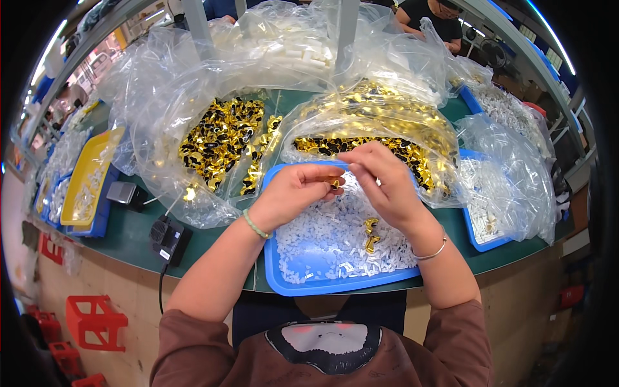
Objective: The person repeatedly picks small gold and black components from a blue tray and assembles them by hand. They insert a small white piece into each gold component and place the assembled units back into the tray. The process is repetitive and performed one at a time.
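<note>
Above a blue tray [284,258] my two hands are close together. My left hand [293,197] pinches a small gold part [334,184] between thumb and fingertips. Just to its right, my right hand [387,187] has its fingers bent and drawn together near that part; what they hold, if anything, is hidden. Small white plastic pieces [322,238] cover much of the tray. On them, below my right hand, lie a few curved gold parts [371,235].
Behind the tray, clear plastic bags hold piles of gold-and-black parts [222,135] and more gold parts [387,109]. A blue bin of white pieces [480,200] stands right. At left are a yellow tray [97,174] and a black device with a cord [169,238]. Red stools [97,322] stand below.
</note>
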A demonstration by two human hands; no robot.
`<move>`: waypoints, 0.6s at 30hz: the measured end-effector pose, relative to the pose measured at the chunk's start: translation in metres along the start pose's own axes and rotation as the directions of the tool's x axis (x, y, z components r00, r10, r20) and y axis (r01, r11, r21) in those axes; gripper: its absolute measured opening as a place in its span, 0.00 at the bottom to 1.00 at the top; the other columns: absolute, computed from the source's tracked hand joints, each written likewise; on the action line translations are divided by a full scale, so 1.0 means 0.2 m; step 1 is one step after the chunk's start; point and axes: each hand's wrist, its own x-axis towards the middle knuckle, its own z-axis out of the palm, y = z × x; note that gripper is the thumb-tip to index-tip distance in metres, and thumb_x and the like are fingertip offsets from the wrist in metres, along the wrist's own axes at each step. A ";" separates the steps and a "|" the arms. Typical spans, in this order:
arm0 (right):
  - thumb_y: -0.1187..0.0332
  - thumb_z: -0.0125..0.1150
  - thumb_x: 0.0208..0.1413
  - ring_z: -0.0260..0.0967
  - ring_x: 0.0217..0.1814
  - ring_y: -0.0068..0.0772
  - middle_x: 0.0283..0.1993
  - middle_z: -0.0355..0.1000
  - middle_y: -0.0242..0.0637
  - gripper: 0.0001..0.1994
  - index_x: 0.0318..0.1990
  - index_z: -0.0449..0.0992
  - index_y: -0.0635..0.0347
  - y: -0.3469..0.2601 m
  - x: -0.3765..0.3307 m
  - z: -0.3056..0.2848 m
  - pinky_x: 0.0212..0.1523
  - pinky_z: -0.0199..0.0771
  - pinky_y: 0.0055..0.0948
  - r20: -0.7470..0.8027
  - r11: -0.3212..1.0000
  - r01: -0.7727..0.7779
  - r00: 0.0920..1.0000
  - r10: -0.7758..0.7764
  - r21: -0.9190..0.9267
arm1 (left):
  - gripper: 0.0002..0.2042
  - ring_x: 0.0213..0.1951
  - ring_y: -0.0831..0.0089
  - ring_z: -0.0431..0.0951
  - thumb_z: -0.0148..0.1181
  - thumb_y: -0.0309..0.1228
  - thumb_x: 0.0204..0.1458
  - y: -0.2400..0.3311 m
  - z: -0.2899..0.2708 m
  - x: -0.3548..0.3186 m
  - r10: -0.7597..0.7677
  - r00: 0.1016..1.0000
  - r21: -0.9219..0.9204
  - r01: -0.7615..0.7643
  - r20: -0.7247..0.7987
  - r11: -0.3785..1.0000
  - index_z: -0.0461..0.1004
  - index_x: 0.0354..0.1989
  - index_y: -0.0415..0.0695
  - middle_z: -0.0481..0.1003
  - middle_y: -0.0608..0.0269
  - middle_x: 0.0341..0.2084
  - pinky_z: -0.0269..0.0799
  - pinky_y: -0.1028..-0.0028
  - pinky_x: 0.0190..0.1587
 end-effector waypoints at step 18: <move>0.68 0.55 0.64 0.71 0.34 0.31 0.35 0.74 0.39 0.09 0.42 0.78 0.63 0.00 0.02 -0.04 0.37 0.70 0.26 -0.095 0.999 -0.018 0.995 0.014 -0.044 | 0.15 0.49 0.72 0.79 0.49 0.24 0.62 0.01 0.02 0.01 0.032 0.987 -0.062 -0.042 -0.155 0.997 0.73 0.55 0.35 0.77 0.56 0.48 0.75 0.77 0.53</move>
